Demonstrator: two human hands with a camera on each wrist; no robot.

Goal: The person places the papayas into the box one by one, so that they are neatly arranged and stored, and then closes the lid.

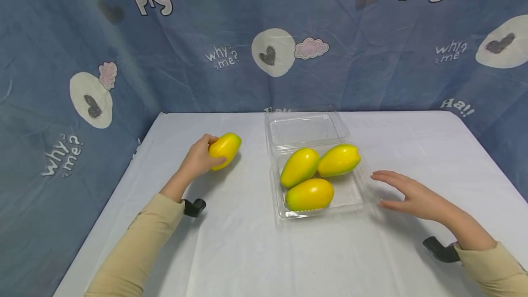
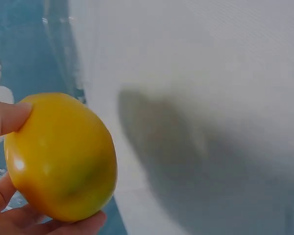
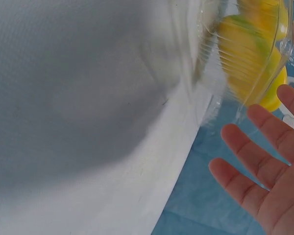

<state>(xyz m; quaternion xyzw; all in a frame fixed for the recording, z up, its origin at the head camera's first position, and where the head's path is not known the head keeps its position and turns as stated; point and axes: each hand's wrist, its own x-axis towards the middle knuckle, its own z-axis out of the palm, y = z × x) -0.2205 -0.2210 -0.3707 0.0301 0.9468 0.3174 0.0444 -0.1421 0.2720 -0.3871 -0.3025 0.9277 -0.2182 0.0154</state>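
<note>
My left hand (image 1: 200, 156) grips a yellow mango (image 1: 228, 149) with a greenish tip, raised over the table left of a clear plastic box. In the left wrist view, thumb and fingers curl round the mango (image 2: 63, 156), and its shadow falls on the white cloth. The clear clamshell box (image 1: 346, 196) stands with its lid (image 1: 305, 129) folded back. Inside lie three mangoes: one at the left (image 1: 299, 167), one at the back right (image 1: 339, 159), one in front (image 1: 310, 194). Beside the box's right wall my right hand (image 1: 412, 198) hovers, fingers spread, holding nothing; its fingers (image 3: 255, 166) show in the right wrist view.
A white cloth covers the table (image 1: 239, 251). Behind it and along both sides hangs a blue printed curtain (image 1: 222, 22). Each wrist carries a black camera mount, the left one (image 1: 195, 207) and the right one (image 1: 440, 249).
</note>
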